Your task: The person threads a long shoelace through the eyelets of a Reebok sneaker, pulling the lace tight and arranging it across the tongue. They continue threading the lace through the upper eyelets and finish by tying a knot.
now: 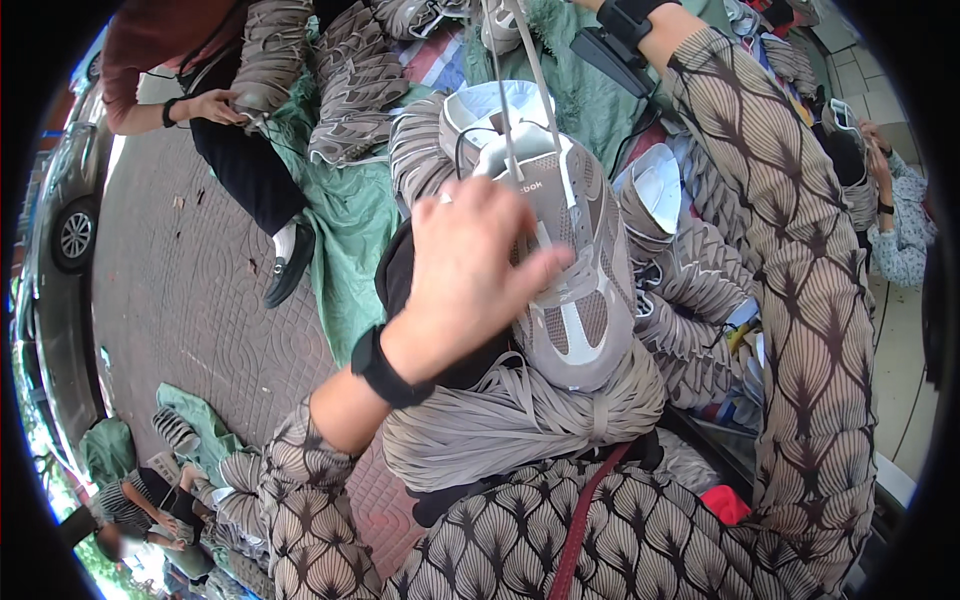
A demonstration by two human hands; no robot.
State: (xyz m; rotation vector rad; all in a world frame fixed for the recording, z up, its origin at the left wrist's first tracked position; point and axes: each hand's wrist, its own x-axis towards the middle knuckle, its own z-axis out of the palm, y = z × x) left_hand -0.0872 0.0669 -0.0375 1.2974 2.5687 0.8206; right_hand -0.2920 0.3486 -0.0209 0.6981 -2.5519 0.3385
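A grey-beige sneaker [585,330] rests in front of me, toe pointing at my body. Two pale shoelaces [546,90] rise taut from its upper part to the top edge of the picture. My left hand [470,250] is over the sneaker's left side, thumb spread away from the bent, slightly blurred fingers; no held thing shows in it. My right forearm reaches up to the top edge, where a black watch [627,20] circles the wrist; the right hand itself is out of the picture. Below the toe, a thick tied bundle of pale laces [490,425] lies across my lap.
Stacked sneakers [350,85] and more shoes [690,270] surround the work on green sheeting [350,220]. A person [160,60] at upper left holds a shoe stack. Other people sit at lower left and far right. A parked car [60,220] stands at left.
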